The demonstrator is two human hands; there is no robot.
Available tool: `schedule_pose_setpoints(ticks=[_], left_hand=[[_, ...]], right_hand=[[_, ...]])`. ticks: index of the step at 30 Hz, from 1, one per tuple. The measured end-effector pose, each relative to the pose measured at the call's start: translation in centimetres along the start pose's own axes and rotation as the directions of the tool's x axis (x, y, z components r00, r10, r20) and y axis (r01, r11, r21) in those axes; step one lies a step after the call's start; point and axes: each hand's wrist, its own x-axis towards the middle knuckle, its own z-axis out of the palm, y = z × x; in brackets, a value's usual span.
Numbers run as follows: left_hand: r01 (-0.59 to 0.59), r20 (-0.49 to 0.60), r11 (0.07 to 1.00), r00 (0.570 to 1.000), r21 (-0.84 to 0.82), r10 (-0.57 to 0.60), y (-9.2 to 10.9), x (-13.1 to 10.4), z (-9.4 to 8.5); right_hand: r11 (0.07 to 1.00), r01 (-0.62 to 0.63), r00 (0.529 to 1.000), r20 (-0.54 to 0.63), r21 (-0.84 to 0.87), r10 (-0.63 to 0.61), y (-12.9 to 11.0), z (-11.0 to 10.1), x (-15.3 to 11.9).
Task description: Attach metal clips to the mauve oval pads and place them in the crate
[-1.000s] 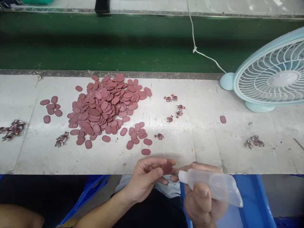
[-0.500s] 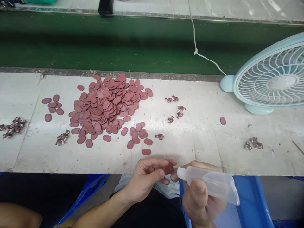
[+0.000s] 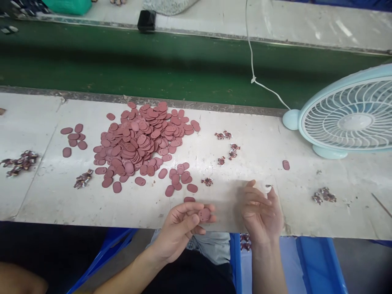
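Observation:
My left hand (image 3: 183, 224) pinches a reddish-brown oval piece (image 3: 204, 214) by its edge, just over the table's front edge. Small holes show in the piece. To its right, my right hand (image 3: 262, 210) is raised with curled, blurred fingers. A tiny dark tip with something whitish (image 3: 268, 186) shows at its fingertips, too unclear to name. A large heap of similar ovals (image 3: 134, 139) lies left of centre, with a smaller group (image 3: 179, 177) in front of it. Small brown and white figures (image 3: 234, 150) lie right of the heap.
A light blue fan (image 3: 352, 122) stands at the right, its white cord (image 3: 269, 87) running back. More small figures lie at the far left (image 3: 23, 162) and right (image 3: 324, 195). Below the table edge is a blue bin (image 3: 321, 265). A person's arm (image 3: 21, 277) shows at bottom left.
My right hand has moved up and away from the oval piece, and the squeeze bottle is no longer clearly visible. My left hand still holds the piece, now turned flatter to view.

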Motion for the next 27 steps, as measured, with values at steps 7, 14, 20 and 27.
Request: schedule_pose_setpoints(ticks=[7, 14, 20, 27], left_hand=[[-0.063, -0.119, 0.998, 0.991, 0.011, 0.064, 1.4, -0.4, -1.5], [-0.078, -0.148, 0.997, 0.986, -0.007, 0.076, 1.8, -0.5, -1.4], [-0.111, -0.148, 0.992, 0.982, 0.052, 0.118, 1.6, -0.1, -1.3], [-0.156, -0.003, 0.978, 0.988, 0.137, 0.157, 0.9, 0.3, -0.1]], right_hand=[[0.177, 0.097, 0.971, 0.054, -0.979, -0.232, 4.7, 2.2, -0.2], [-0.741, 0.183, 0.968, 0.248, -0.646, 0.023, 6.5, 2.4, 4.5], [-0.315, 0.006, 0.990, 0.051, -0.949, -0.135, 5.1, 4.4, 1.0], [0.142, -0.005, 0.990, -0.025, -0.990, -0.141, 7.2, 6.2, -2.8]])
